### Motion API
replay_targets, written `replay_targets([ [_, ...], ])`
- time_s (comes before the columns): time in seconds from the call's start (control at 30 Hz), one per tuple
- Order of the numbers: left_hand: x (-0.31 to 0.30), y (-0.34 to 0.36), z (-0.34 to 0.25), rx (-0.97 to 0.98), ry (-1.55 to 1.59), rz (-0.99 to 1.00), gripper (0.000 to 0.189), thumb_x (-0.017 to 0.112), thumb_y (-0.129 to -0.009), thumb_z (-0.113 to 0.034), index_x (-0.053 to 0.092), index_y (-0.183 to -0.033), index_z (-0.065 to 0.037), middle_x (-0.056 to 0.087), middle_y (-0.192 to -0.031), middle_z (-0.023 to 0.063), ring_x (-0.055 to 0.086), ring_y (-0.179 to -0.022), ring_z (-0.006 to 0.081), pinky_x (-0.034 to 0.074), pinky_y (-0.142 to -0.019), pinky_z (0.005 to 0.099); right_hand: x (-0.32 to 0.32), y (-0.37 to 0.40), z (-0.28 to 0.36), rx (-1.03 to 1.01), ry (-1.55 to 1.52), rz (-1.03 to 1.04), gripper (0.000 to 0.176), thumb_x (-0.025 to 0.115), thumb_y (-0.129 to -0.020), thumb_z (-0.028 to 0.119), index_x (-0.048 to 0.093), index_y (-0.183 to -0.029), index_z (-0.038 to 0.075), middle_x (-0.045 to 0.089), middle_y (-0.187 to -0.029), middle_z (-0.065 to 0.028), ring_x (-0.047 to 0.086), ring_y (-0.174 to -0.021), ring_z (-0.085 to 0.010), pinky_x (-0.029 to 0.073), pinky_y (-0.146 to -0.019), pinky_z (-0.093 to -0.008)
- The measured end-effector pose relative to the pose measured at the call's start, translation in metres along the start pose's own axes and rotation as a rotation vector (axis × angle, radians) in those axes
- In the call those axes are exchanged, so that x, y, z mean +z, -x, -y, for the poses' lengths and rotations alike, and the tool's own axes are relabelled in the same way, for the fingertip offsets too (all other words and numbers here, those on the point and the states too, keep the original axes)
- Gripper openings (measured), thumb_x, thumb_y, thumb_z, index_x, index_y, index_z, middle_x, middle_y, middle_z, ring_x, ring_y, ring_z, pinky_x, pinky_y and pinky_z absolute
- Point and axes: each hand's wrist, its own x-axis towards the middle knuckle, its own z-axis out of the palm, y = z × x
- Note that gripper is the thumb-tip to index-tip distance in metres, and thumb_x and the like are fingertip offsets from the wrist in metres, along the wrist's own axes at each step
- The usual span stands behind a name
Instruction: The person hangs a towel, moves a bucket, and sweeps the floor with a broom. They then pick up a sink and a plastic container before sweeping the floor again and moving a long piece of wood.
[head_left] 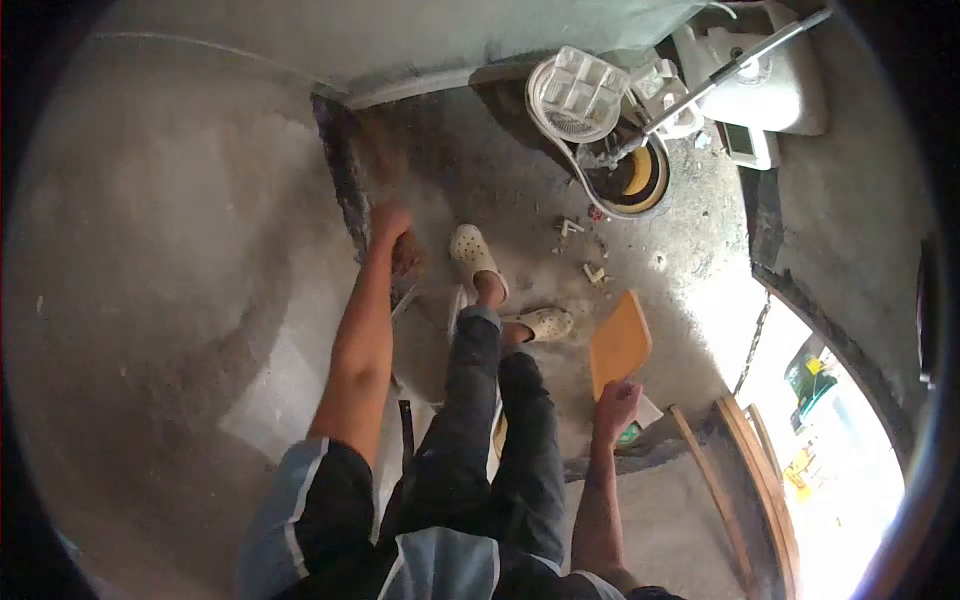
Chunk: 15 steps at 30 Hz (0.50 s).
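Observation:
My left hand reaches down by the wall base with its fingers closed. A blurred reddish-brown, brush-like thing shows beside the fist; its full shape is hidden. On the other side, my right hand grips the near end of a flat orange dustpan-like panel, held tilted above the floor. Between the hands are my feet in cream clogs. Small white broken pieces lie on the concrete floor beyond the panel.
A white oval fan-like frame lies ahead, with a clear compartment tray on it. A metal pole slants across a white appliance. Wooden strips stand near the bright doorway at right. Walls rise left and ahead.

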Motion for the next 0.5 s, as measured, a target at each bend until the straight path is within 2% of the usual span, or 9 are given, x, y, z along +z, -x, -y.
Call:
replay_targets([
  [0.07, 0.069, -0.044, -0.004, 0.139, -0.133, 0.029, 0.041, 0.047, -0.085, -0.026, 0.051, -0.123, -0.012, 0.063, -0.094, 0.0228, 0.060, -0.089, 0.0394, 0.048, -0.077, 0.0456, -0.003, 0.002, -0.010, 0.008, -0.014, 0.005, 0.020, 0.057, -0.077, 0.018, 0.046, -0.077, 0.001, 0.053, -0.065, -0.0134, 0.052, -0.060, -0.0285, 0.044, -0.062, -0.0384],
  [0.1, 0.063, -0.012, -0.029, 0.200, 0.025, -0.023, 0.044, 0.048, -0.083, -0.025, 0.049, -0.126, -0.014, 0.063, -0.095, 0.0229, 0.060, -0.090, 0.0399, 0.048, -0.078, 0.0464, -0.007, 0.008, -0.012, 0.029, -0.022, 0.010, 0.021, 0.058, -0.077, 0.018, 0.045, -0.076, 0.001, 0.053, -0.065, -0.0131, 0.052, -0.060, -0.0286, 0.044, -0.062, -0.0384],
  [0.17, 0.050, 0.078, -0.062, 0.209, 0.137, 0.084, 0.051, 0.051, -0.081, -0.022, 0.043, -0.131, -0.016, 0.063, -0.097, 0.0229, 0.059, -0.091, 0.0412, 0.047, -0.080, 0.0478, -0.012, 0.014, -0.023, 0.028, 0.011, 0.019, 0.021, 0.058, -0.077, 0.019, 0.046, -0.076, 0.002, 0.053, -0.065, -0.0127, 0.052, -0.060, -0.0284, 0.044, -0.062, -0.0382],
  [0.2, 0.043, 0.107, -0.066, 0.165, 0.089, 0.222, 0.055, 0.053, -0.080, -0.020, 0.040, -0.134, -0.017, 0.062, -0.098, 0.0228, 0.059, -0.091, 0.0419, 0.046, -0.080, 0.0484, -0.008, 0.010, -0.023, 0.013, 0.020, 0.018, 0.021, 0.057, -0.078, 0.019, 0.046, -0.076, 0.002, 0.054, -0.065, -0.0123, 0.052, -0.060, -0.0282, 0.044, -0.062, -0.0380],
  [0.27, 0.029, 0.164, -0.062, 0.217, 0.092, 0.329, 0.056, 0.054, -0.081, -0.017, 0.040, -0.134, -0.017, 0.062, -0.100, 0.0230, 0.058, -0.094, 0.0422, 0.046, -0.080, 0.0484, -0.012, 0.010, -0.031, 0.007, 0.000, 0.052, 0.021, 0.058, -0.078, 0.021, 0.047, -0.077, 0.002, 0.053, -0.067, -0.0112, 0.052, -0.061, -0.0258, 0.043, -0.061, -0.0374],
  [0.33, 0.019, 0.204, -0.050, 0.198, 0.271, 0.227, 0.057, 0.053, -0.081, -0.019, 0.038, -0.136, -0.018, 0.061, -0.101, 0.0227, 0.058, -0.095, 0.0404, 0.046, -0.082, 0.0471, -0.017, 0.007, -0.041, 0.002, -0.015, 0.081, 0.022, 0.058, -0.078, 0.022, 0.048, -0.077, 0.002, 0.053, -0.068, -0.0102, 0.052, -0.063, -0.0234, 0.043, -0.061, -0.0367],
  [0.4, 0.025, 0.204, -0.019, 0.019, 0.240, 0.028, 0.057, 0.055, -0.081, -0.021, 0.039, -0.135, -0.018, 0.062, -0.101, 0.0216, 0.059, -0.093, 0.0387, 0.047, -0.078, 0.0468, -0.018, 0.004, -0.051, -0.015, -0.077, 0.017, 0.024, 0.058, -0.079, 0.023, 0.047, -0.075, 0.002, 0.054, -0.065, -0.0119, 0.052, -0.060, -0.0272, 0.044, -0.061, -0.0376],
  [0.47, 0.024, 0.171, 0.013, -0.111, 0.383, -0.151, 0.057, 0.057, -0.079, -0.021, 0.041, -0.134, -0.016, 0.063, -0.101, 0.0200, 0.061, -0.090, 0.0374, 0.049, -0.076, 0.0451, -0.026, 0.002, -0.056, -0.008, -0.052, 0.032, 0.023, 0.059, -0.079, 0.022, 0.048, -0.076, 0.002, 0.054, -0.065, -0.0118, 0.052, -0.060, -0.0267, 0.044, -0.061, -0.0377],
  [0.5, 0.031, 0.144, 0.029, -0.143, 0.436, -0.123, 0.060, 0.058, -0.079, -0.025, 0.039, -0.135, -0.015, 0.064, -0.102, 0.0189, 0.062, -0.089, 0.0349, 0.049, -0.076, 0.0438, -0.030, 0.001, -0.060, -0.001, -0.028, 0.042, 0.023, 0.059, -0.079, 0.022, 0.048, -0.076, 0.002, 0.054, -0.065, -0.0117, 0.053, -0.060, -0.0263, 0.044, -0.061, -0.0378],
])
